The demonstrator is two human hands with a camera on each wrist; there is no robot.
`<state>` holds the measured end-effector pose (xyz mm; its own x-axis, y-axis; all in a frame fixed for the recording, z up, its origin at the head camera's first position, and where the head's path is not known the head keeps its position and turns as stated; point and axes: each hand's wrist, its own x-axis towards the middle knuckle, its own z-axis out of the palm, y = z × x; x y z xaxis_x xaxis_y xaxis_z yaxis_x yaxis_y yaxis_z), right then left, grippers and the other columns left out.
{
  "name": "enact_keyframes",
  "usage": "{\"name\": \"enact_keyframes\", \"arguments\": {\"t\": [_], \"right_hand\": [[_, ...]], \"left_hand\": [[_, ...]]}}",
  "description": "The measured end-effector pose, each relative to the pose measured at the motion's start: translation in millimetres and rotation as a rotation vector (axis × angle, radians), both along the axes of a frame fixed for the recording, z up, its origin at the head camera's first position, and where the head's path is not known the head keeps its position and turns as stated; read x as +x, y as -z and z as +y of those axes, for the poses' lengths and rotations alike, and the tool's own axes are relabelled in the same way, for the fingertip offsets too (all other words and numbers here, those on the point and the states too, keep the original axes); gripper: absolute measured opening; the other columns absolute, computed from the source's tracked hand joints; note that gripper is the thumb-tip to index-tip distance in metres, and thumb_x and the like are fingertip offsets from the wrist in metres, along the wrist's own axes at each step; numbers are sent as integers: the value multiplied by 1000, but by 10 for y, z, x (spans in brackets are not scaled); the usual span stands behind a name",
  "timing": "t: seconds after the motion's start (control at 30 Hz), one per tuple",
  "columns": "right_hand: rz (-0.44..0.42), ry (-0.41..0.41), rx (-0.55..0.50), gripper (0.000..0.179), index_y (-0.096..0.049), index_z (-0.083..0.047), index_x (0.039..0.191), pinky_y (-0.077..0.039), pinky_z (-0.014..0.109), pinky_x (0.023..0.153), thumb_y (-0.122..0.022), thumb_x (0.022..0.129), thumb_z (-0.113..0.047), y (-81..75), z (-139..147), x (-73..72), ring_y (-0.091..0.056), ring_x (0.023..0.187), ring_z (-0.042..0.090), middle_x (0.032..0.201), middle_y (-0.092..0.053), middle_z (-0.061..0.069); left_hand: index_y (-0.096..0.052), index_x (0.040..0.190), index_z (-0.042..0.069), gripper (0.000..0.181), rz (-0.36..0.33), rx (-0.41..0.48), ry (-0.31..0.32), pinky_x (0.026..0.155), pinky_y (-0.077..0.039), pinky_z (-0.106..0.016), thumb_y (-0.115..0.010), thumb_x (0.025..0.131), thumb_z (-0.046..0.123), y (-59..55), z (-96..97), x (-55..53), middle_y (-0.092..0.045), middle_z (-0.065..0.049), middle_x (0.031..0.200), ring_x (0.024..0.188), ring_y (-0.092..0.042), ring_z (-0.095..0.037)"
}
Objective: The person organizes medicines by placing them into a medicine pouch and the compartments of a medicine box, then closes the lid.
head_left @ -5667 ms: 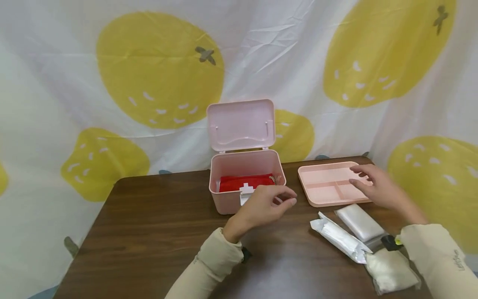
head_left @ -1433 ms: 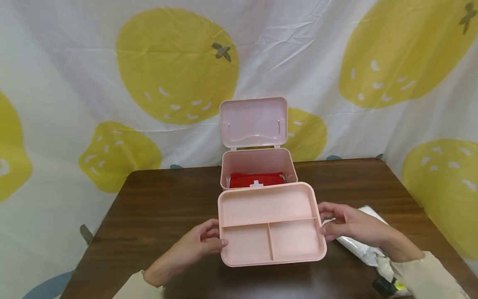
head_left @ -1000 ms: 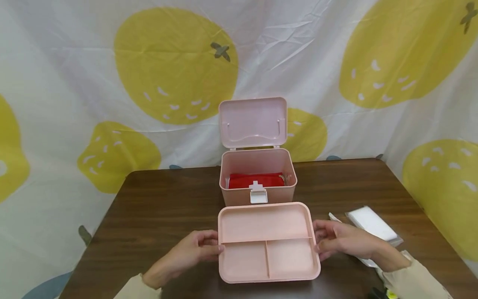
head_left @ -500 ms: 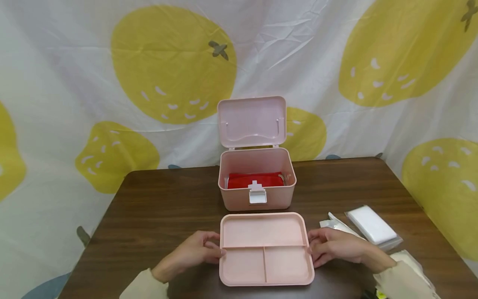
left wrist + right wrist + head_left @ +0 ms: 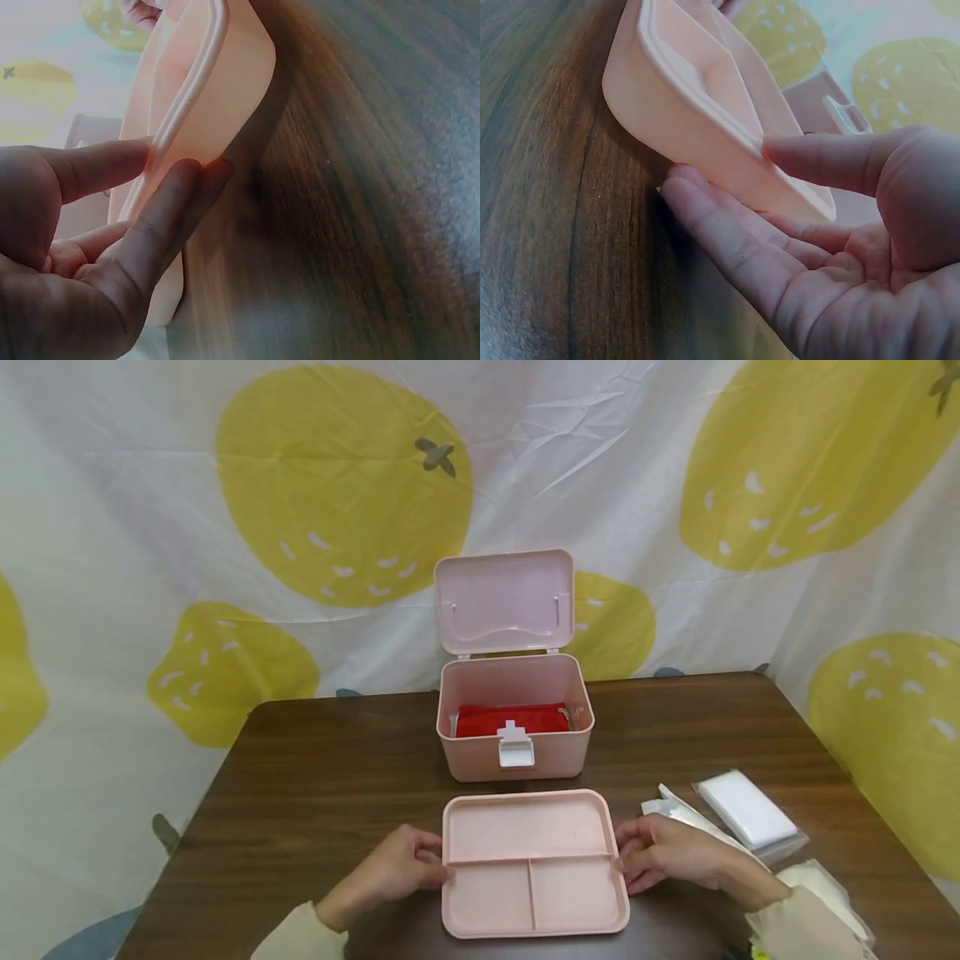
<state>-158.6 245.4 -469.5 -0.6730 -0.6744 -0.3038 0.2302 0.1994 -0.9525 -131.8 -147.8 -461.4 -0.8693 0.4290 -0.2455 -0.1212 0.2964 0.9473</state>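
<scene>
A shallow pink divided tray with three compartments lies low over the table, in front of a pink first-aid box. My left hand holds its left edge, and my right hand holds the right edge. In the left wrist view, the thumb rests on the rim while the fingers touch the outer wall near its bottom. The right wrist view has the same grip, thumb on the rim, fingertips at the lower wall. The box's lid stands up, and a red pouch lies inside.
To the right lie a white packet in clear wrap, a silvery-white long packet and another pale packet, partly behind the right sleeve. The brown table ends at a lemon-print curtain.
Earlier the tray lay at the right with both hands off it. It was brought to the middle in both hands, then lowered toward the table in front of the box.
</scene>
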Motion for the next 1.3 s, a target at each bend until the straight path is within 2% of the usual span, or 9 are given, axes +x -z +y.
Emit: {"name": "enact_keyframes", "arguments": {"t": [0.33, 0.63, 0.8, 0.87, 0.93, 1.03, 1.1, 1.3], "right_hand": [[58, 23, 38, 37, -49, 20, 121, -60, 43, 75, -60, 91, 1, -3, -30, 6, -69, 84, 23, 91, -67, 12], [133, 43, 56, 41, -46, 22, 127, -60, 42, 73, -58, 93, 2, 55, -34, -19, -68, 82, 21, 91, -67, 15], [162, 53, 60, 47, -40, 22, 132, -60, 41, 72, -57, 93, 3, 63, -41, -14, -68, 81, 21, 92, -66, 16], [166, 55, 63, 48, -39, 22, 132, -60, 41, 72, -57, 92, 3, 55, -45, -9, -68, 82, 21, 93, -65, 17], [170, 55, 68, 49, -39, 23, 133, -60, 40, 72, -57, 92, 2, 46, -48, -4, -68, 82, 21, 93, -65, 16], [170, 53, 71, 50, -38, 23, 133, -60, 40, 72, -57, 93, 2, 36, -48, 0, -68, 82, 21, 93, -65, 16], [169, 54, 72, 50, -37, 23, 133, -60, 39, 72, -57, 93, 1, 38, -47, 0, -68, 82, 21, 93, -65, 16], [160, 54, 59, 51, -34, 23, 135, -60, 40, 72, -55, 95, 1, 67, -40, 5, -68, 83, 23, 93, -65, 17]], "left_hand": [[-71, 104, -6, 21, 195, -167, 0, 61, -55, -22, -70, 84, -1, 20, 72, 13, -73, -14, 84, 71, -67, -13], [-69, 101, -3, 15, 275, -211, 9, 51, -51, -20, -70, 88, 5, 87, 97, 45, -68, -9, 79, 63, -66, -16], [-68, 103, -1, 16, 309, -247, 17, 49, -48, -20, -69, 91, 10, 140, 93, 55, -65, -3, 75, 58, -63, -10], [-67, 109, -2, 22, 342, -273, 11, 49, -47, -20, -69, 91, 11, 151, 91, 54, -64, 0, 75, 57, -59, -5], [-61, 122, -5, 37, 375, -300, 8, 51, -46, -20, -69, 91, 13, 163, 88, 50, -63, 2, 76, 57, -56, -2], [-43, 142, -8, 63, 432, -332, 12, 52, -45, -20, -71, 91, 15, 174, 81, 40, -61, 3, 79, 57, -52, 0], [-32, 149, -9, 75, 457, -344, 27, 53, -45, -20, -71, 91, 16, 179, 74, 32, -60, 4, 80, 57, -50, 1], [-30, 151, -4, 78, 503, -425, 71, 56, -39, -21, -70, 92, 25, 182, 60, 18, -53, 5, 78, 61, -43, -1]]}}
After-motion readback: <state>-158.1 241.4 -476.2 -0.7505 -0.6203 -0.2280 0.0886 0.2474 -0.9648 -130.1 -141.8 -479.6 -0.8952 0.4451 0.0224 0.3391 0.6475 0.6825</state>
